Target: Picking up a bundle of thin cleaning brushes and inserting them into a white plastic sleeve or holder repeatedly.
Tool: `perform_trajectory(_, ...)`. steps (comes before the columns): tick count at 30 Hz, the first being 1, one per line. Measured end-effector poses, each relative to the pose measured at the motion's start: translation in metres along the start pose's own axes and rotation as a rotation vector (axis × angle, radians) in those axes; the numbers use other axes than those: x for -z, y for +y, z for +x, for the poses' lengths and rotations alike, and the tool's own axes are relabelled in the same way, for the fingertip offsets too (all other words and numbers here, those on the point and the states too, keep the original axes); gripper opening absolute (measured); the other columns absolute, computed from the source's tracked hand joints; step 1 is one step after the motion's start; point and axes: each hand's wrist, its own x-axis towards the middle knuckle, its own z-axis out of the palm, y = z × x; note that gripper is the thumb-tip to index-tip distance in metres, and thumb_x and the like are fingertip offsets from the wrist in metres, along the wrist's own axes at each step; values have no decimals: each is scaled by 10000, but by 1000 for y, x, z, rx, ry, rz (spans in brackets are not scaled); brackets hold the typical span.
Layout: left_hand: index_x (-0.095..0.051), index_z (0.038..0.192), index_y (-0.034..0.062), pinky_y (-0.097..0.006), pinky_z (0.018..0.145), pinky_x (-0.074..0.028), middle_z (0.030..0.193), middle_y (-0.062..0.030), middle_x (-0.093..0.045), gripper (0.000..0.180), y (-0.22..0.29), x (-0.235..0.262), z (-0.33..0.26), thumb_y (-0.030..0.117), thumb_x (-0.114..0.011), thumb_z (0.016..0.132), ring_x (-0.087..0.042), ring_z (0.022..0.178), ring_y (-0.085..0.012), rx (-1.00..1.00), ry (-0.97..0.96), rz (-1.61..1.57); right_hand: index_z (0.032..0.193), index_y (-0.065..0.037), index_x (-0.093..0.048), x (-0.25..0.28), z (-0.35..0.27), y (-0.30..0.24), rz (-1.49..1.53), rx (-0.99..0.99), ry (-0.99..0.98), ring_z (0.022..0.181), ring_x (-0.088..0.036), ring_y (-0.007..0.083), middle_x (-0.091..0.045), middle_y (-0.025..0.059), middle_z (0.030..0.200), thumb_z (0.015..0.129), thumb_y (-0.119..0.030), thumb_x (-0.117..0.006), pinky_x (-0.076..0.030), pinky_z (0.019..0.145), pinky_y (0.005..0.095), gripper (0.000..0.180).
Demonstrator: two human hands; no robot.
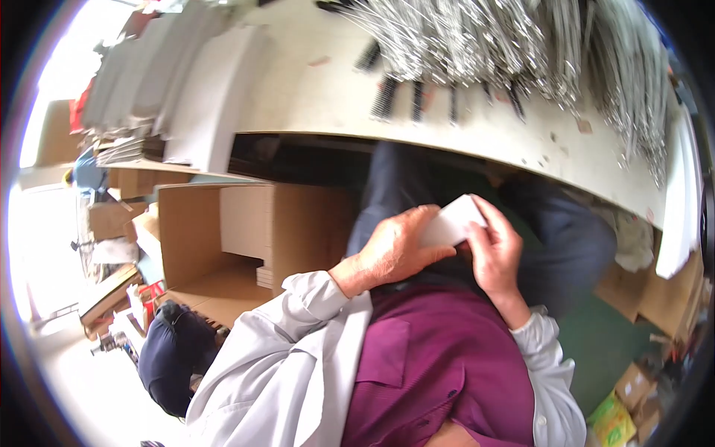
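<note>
Head view: white paper slip (456,220), pinched at both ends between left hand (391,249) and right hand (495,249) above the lap, below the counter (313,97) edge; best kept taut, thumbs on top.

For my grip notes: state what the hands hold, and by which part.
Both hands hold one small white card: left hand at its lower left end, right hand along its right edge.
</note>
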Motion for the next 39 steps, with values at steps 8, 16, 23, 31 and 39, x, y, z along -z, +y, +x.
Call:
perform_trajectory(8, -703, 1038, 3, -346, 674, -518, 790, -132, -659, 256, -4, 109, -15, 169, -808, 874, -626, 720, -184, 82, 167, 150, 1137, 27, -700, 13, 35, -46, -513, 549, 14, 879, -713, 229, -732, 160, 1083, 975, -69, -687, -568, 792, 325, 189)
perform_trajectory(16, -672, 957, -3, -519, 778, -560, 904, -255, -708, 205, -75, 249, 54, 196, -674, 909, -705, 885, -435, 274, 490, 961, 1049, 20, -715, 34, 85, -51, -711, 721, 171, 766, -674, 192, -730, 137, 1027, 967, -43, -680, -542, 686, 287, 109)
perform_trajectory(23, -694, 880, 28, -480, 779, -588, 948, -184, -693, 90, -98, 290, 90, 108, -659, 859, -723, 887, -371, 266, 539, 1468, 993, 8, -713, 38, 94, -45, -683, 685, 210, 709, -641, 138, -724, 86, 981, 957, -43, -689, -504, 599, 259, 67)
perform_trajectory(31, -660, 1228, 15, -470, 953, -521, 1200, -190, -677, 392, -32, 227, 76, 218, -738, 901, -630, 1126, -409, -29, 507, 1079, 934, -10, -715, 63, 82, -63, -625, 795, 233, 735, -715, 270, -725, 142, 858, 916, -42, -711, -552, 652, 341, 36)
perform_trajectory(39, -682, 1258, 19, -376, 950, -531, 1209, -151, -713, 300, -85, 158, 113, 201, -614, 1029, -685, 1103, -282, -110, 651, 421, 1053, -32, -699, 206, 57, -97, -1105, 796, 751, 941, -701, 318, -724, 142, 1010, 884, -116, -736, -567, 825, 428, 193)
